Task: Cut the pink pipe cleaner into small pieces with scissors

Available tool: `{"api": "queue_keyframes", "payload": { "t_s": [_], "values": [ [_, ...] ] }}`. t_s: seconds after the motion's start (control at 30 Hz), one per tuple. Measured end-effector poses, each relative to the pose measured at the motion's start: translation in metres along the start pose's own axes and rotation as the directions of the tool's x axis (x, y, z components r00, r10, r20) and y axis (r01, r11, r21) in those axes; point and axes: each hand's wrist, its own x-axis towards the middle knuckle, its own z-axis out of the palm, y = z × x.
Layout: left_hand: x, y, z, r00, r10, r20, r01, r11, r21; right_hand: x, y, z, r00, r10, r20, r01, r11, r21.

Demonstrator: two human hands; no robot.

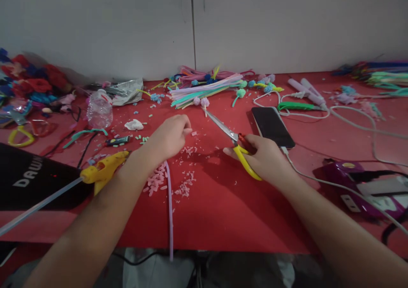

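My right hand holds a pair of scissors with yellow and red handles. The blades point up and left, toward a bundle of pastel pipe cleaners. My left hand is closed with its fingers curled, a small pink bit near the fingertips; the curled fingers hide what they grip, if anything. From beneath that wrist a lilac pipe cleaner runs down past the table's front edge. Pink cut pieces lie beside it, with finer pink scraps to the right.
A yellow glue gun with a clear glue stick lies by my left forearm. Beyond are a plastic bottle and red and blue fuzzy shapes. To the right are a phone on a white cable, a green-handled tool and a purple device.
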Motion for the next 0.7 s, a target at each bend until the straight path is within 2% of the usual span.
{"api": "queue_keyframes", "payload": {
  "t_s": [0.03, 0.07, 0.13, 0.2, 0.3, 0.47, 0.6, 0.7],
  "values": [
    [-0.007, 0.001, 0.001, 0.999, 0.038, -0.026, -0.04, 0.998, -0.058, -0.001, -0.002, 0.002, 0.999, 0.03, 0.017, -0.031, 0.998, 0.06],
    [-0.013, 0.003, 0.003, 0.992, 0.095, -0.088, -0.111, 0.974, -0.196, -0.002, -0.004, 0.004, 0.997, 0.057, 0.049, -0.063, 0.99, 0.125],
    [-0.026, 0.007, 0.011, 0.965, 0.185, -0.184, -0.248, 0.872, -0.422, -0.005, -0.009, 0.01, 0.989, 0.079, 0.127, -0.112, 0.953, 0.283],
    [-0.035, 0.01, 0.019, 0.95, 0.234, -0.206, -0.309, 0.783, -0.54, -0.007, -0.013, 0.016, 0.972, 0.085, 0.22, -0.169, 0.901, 0.4],
    [-0.043, 0.012, 0.027, 0.946, 0.272, -0.177, -0.323, 0.738, -0.592, -0.009, -0.017, 0.024, 0.971, 0.092, 0.222, -0.188, 0.865, 0.465],
    [-0.047, 0.013, 0.03, 0.945, 0.285, -0.161, -0.323, 0.732, -0.599, -0.009, -0.018, 0.029, 0.97, 0.073, 0.23, -0.188, 0.825, 0.533],
    [-0.048, 0.014, 0.034, 0.948, 0.277, -0.154, -0.312, 0.735, -0.601, -0.011, -0.018, 0.028, 0.964, 0.058, 0.261, -0.191, 0.834, 0.518],
    [-0.048, 0.014, 0.037, 0.955, 0.252, -0.155, -0.29, 0.686, -0.667, -0.012, -0.017, 0.026, 0.964, 0.055, 0.262, -0.187, 0.838, 0.512]
  ]
}}
